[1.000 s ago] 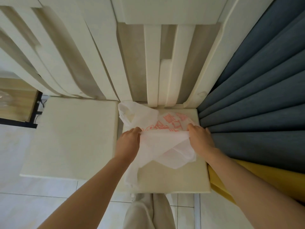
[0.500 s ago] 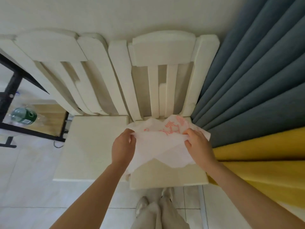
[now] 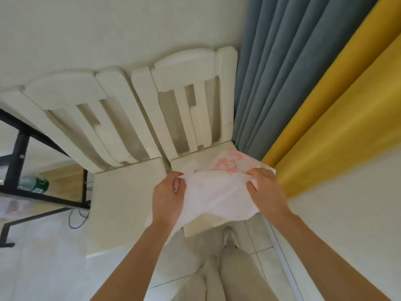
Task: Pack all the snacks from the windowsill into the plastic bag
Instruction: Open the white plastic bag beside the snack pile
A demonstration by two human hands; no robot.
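Chair (image 3: 184,68) beneath plastic bag (image 3: 217,192) stands beside blue curtain (image 3: 271,72).

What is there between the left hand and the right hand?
In the head view, the white plastic bag with red print spans the gap; the left hand and the right hand each pinch its upper edge.

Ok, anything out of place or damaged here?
Nothing looks spilled or broken. The plastic bag is crumpled, pinched between the left hand and right hand above the chair seat. A green bottle seems to lie on its side on the left shelf.
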